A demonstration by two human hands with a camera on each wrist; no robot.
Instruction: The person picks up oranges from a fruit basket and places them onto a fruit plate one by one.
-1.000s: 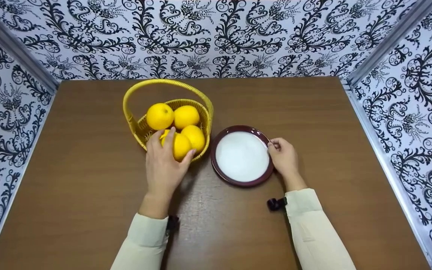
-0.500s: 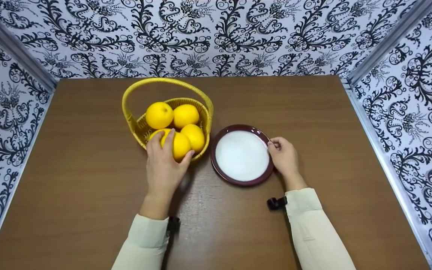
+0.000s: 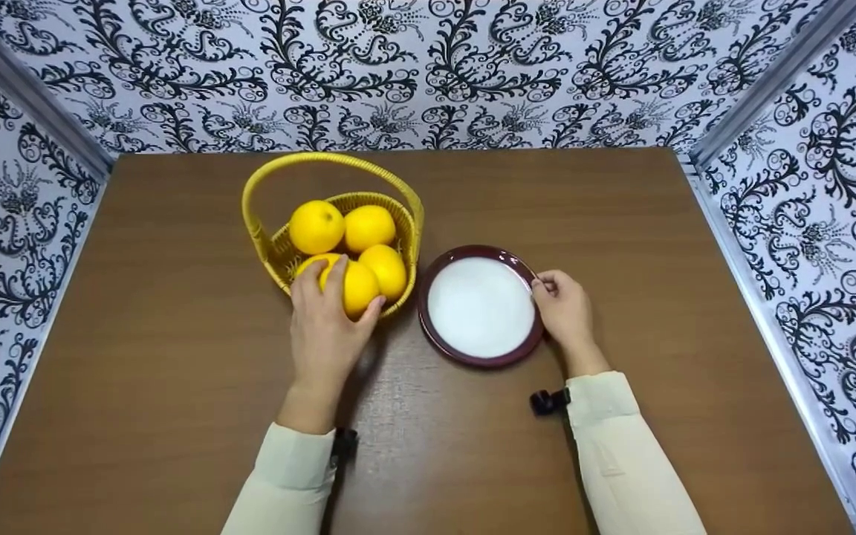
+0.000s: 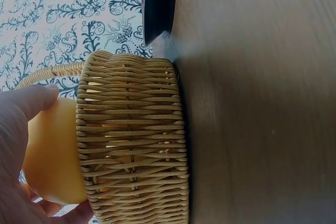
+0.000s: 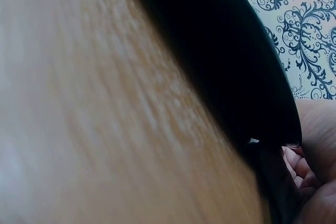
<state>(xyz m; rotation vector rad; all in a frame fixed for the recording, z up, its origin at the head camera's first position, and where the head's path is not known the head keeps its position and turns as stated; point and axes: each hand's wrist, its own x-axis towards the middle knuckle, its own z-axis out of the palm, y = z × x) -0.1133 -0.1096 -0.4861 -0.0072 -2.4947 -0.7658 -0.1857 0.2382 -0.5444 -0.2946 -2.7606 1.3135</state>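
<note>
Head view shows no writing: left hand point(image 3: 328, 327) grips a lemon point(image 3: 357, 288) at the basket's point(image 3: 273, 253) 6 o'clock; right hand point(image 3: 565, 312) pinches the plate point(image 3: 472, 359) rim at 3 o'clock.

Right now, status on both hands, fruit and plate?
Left hand grips front orange in basket. Right hand pinches plate rim. Plate bare, beside basket. Nothing between them.
</note>
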